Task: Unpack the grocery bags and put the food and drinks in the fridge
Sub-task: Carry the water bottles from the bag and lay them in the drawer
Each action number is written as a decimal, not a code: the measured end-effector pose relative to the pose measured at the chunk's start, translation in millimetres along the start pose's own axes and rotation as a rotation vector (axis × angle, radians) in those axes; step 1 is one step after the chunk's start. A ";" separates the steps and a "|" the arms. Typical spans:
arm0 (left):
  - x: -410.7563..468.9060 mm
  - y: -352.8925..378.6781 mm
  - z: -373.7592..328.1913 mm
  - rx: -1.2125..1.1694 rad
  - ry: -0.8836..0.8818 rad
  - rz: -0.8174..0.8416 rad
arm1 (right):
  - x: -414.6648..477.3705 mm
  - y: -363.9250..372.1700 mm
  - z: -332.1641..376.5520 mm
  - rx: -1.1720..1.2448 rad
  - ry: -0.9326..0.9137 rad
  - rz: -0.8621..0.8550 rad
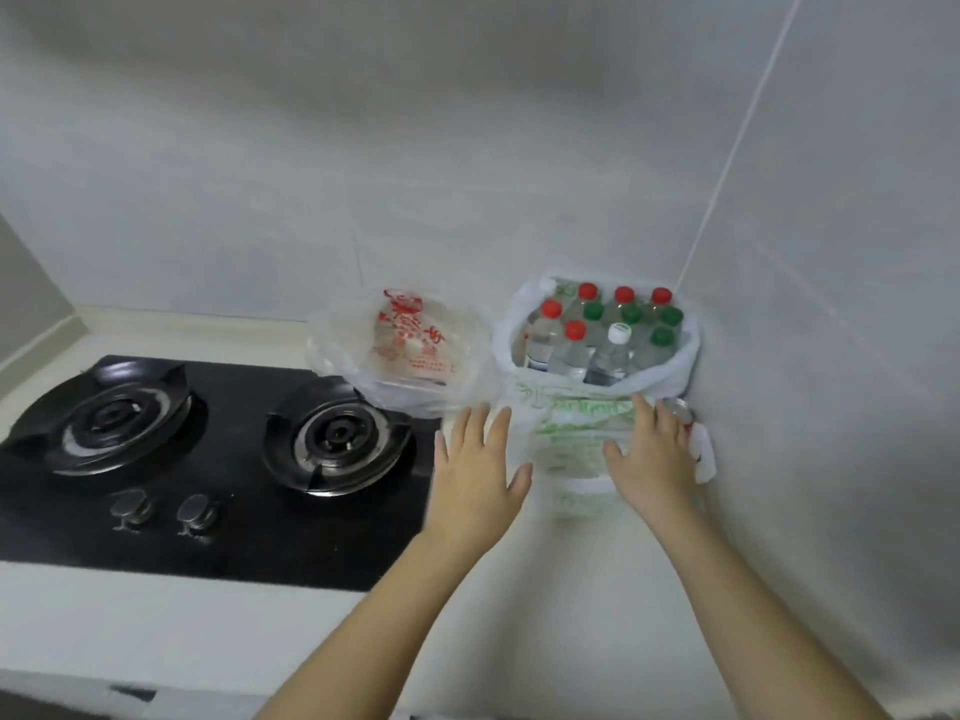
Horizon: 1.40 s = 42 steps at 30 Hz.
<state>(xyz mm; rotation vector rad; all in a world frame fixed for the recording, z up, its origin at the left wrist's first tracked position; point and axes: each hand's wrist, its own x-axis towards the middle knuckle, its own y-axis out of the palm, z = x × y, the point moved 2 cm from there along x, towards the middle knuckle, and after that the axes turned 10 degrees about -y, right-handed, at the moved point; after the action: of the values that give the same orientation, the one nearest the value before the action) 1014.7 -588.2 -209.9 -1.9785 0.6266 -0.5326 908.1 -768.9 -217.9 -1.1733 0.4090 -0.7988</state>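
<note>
Head view: my left hand (475,459) and right hand (654,459) are both spread wide, holding nothing. Just beyond their fingertips stands the bag (576,407), full of bottles (613,350). Unpacking looks barely begun; next I'd grip one bottle's neck.

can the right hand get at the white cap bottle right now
Probably yes: the bag is open on top, the white-capped bottle stands near its front rim, and the right hand lies open just in front.
</note>
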 end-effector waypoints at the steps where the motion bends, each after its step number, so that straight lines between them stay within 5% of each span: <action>1: 15.3 8.3 -7.6 0.023 0.024 0.021 | 15.1 2.4 -11.6 0.004 0.025 0.009; 6: 100.6 46.0 -41.6 0.094 0.105 0.039 | 71.8 9.2 -53.4 -0.018 0.174 0.046; 12: 180.6 73.8 -70.2 -0.008 0.008 0.065 | 100.3 24.8 -90.1 -0.063 0.263 0.157; 15: 194.3 86.4 -73.4 -0.085 -0.030 -0.006 | 107.0 25.4 -99.3 -0.065 0.225 0.128; 19: 178.3 110.7 -62.6 -0.197 0.135 -0.157 | 111.0 19.7 -102.5 -0.075 0.119 0.086; 25: 161.3 139.4 -66.7 -0.317 0.309 0.059 | 105.4 -11.5 -85.2 -0.073 -0.017 0.033; 32: 150.8 131.3 -91.5 -0.721 0.237 0.411 | 104.0 -54.5 -48.3 0.424 -0.127 0.108; 36: 141.1 112.4 -86.0 -0.946 0.154 0.389 | 105.2 -68.7 -31.1 0.634 -0.223 0.133; 42: 135.7 86.9 -63.0 -0.911 0.055 0.364 | 105.2 -72.0 -3.0 0.784 -0.314 0.229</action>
<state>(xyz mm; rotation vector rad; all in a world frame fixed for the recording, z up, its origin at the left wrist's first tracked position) 1063.8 -750.5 -244.4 -2.5838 1.4085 -0.0518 951.7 -860.2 -140.4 -0.4864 -0.0463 -0.4841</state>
